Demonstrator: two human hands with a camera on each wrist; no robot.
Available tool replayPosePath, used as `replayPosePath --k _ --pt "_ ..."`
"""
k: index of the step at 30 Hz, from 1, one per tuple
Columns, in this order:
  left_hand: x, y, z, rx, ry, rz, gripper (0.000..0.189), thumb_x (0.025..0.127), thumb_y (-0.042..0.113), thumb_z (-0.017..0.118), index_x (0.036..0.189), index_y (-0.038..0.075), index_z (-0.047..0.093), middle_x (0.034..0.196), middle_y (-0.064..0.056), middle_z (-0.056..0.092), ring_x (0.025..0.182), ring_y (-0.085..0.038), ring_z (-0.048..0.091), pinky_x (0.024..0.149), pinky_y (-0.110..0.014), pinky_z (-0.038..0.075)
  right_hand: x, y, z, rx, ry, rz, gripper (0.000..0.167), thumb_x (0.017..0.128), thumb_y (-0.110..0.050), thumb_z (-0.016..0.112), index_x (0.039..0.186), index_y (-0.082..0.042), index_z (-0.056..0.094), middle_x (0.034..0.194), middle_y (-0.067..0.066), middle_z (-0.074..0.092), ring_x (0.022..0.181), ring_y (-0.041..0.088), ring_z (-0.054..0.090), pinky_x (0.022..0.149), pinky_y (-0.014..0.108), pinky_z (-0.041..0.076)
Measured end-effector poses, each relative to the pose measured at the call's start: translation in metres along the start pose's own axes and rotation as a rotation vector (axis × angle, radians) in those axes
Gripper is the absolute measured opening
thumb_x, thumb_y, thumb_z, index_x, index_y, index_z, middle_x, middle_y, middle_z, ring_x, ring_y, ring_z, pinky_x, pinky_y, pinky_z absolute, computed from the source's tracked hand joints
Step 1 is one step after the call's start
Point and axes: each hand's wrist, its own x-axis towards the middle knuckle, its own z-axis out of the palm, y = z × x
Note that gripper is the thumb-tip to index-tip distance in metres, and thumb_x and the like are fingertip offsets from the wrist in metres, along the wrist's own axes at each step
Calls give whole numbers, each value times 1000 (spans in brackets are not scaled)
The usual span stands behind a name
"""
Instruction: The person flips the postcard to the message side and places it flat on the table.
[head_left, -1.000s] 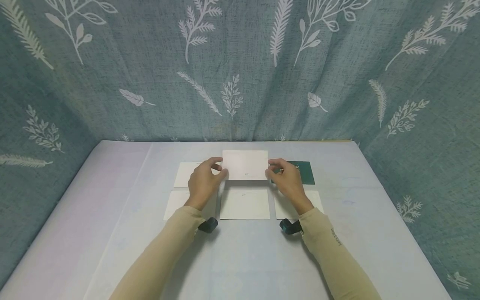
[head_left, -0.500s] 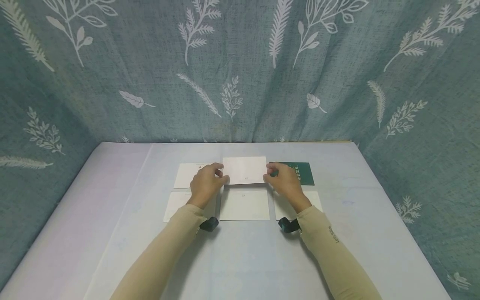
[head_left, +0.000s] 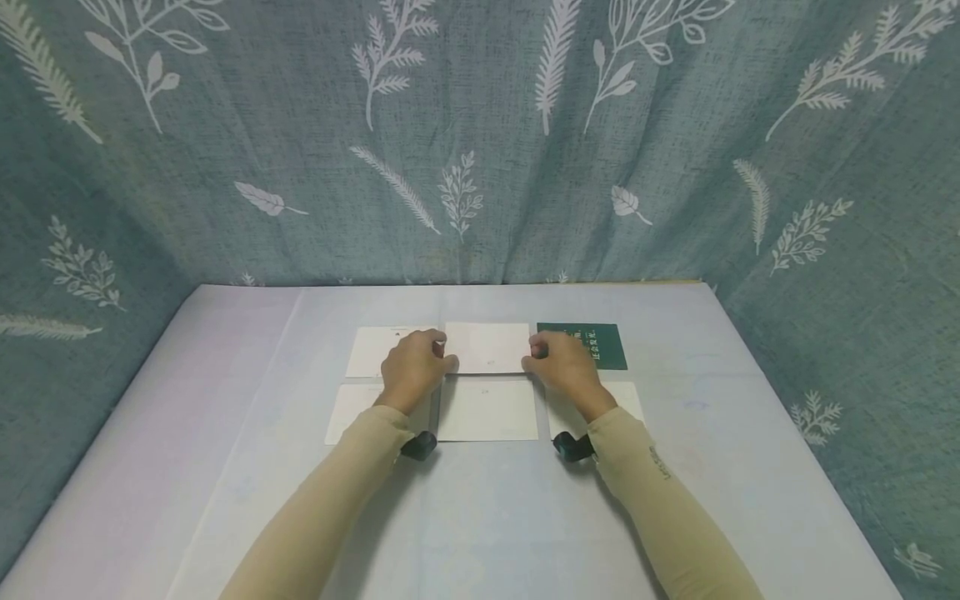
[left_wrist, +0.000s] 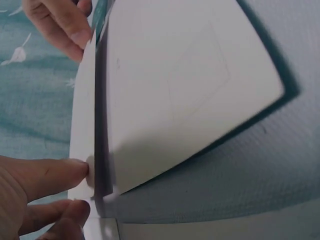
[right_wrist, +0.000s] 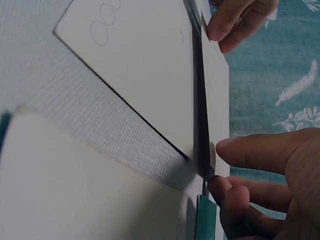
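Note:
My left hand (head_left: 411, 367) and right hand (head_left: 566, 367) pinch a white postcard (head_left: 487, 348) by its left and right edges. In the left wrist view the thumb (left_wrist: 60, 176) presses the postcard's face, with other fingers at its edge. The postcard sits low over the table in the middle of the back row, its near edge just beyond a second white postcard (head_left: 487, 410). A thin dark gap shows between the two. Faint printed circles mark the second one in the right wrist view.
A white card (head_left: 369, 354) lies back left and a green card (head_left: 609, 346) with white lettering back right. White cards lie front left (head_left: 347, 417) and front right (head_left: 624, 400), partly under my arms. A patterned curtain (head_left: 315, 150) hangs behind the table (head_left: 480, 525).
The held postcard has come down toward the table between the back-row cards and tipped flatter. Both hands have lowered with it, and the right hand has shifted slightly left.

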Motion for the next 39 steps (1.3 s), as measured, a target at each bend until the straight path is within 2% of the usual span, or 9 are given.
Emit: replayPosePath --k 7,10,14,21,28,34,37,39 --pt "2 -1 0 33 4 8 40 87 23 76 124 8 70 94 -4 69 75 -21 60 63 -36 47 3 -3 3 -43 -11 -4 41 89 -25 74 126 -7 69 108 5 70 101 24 62 90 45 50" --pt "3 -3 2 52 -11 15 25 88 23 75 106 7 73 84 -4 66 69 -21 58 59 -35 44 3 -5 4 -83 -14 -11 40 89 -24 73 125 -7 69 110 5 70 99 24 62 88 46 50" --pt "3 -4 5 64 -32 4 15 88 22 74 89 8 69 76 -3 62 66 -20 57 57 -34 43 3 -7 8 -130 -2 -20 38 89 -23 72 124 -7 70 110 6 70 95 24 61 82 47 51" --pt "6 -2 6 69 -60 -20 16 87 22 74 94 8 70 78 -3 66 66 -20 59 61 -36 47 -1 -10 12 -146 13 -5 24 91 -21 72 109 -6 70 106 9 69 91 25 61 78 45 52" --pt "5 1 5 95 -62 -18 23 88 25 75 102 7 75 86 -6 72 68 -21 62 65 -39 50 -2 -10 12 -125 27 -5 27 91 -20 73 113 -5 72 110 10 71 95 26 64 83 47 53" --pt "5 1 4 92 -55 -7 17 89 24 74 82 10 70 76 -4 67 64 -20 59 59 -36 45 -3 -8 12 -106 56 -16 31 90 -21 74 118 -6 72 108 8 72 101 26 64 86 48 51" --pt "5 0 5 90 -61 -8 23 90 24 72 74 12 63 73 -2 62 63 -20 58 57 -34 43 -5 -5 9 -75 65 -42 20 91 -19 71 105 -5 73 92 7 69 91 24 63 77 44 50" --pt "4 -1 5 89 -60 -8 23 91 24 70 73 12 62 73 -3 62 63 -20 57 57 -34 43 -7 -3 7 -56 78 -57 19 91 -18 70 105 -6 73 89 4 68 86 23 61 73 42 49"
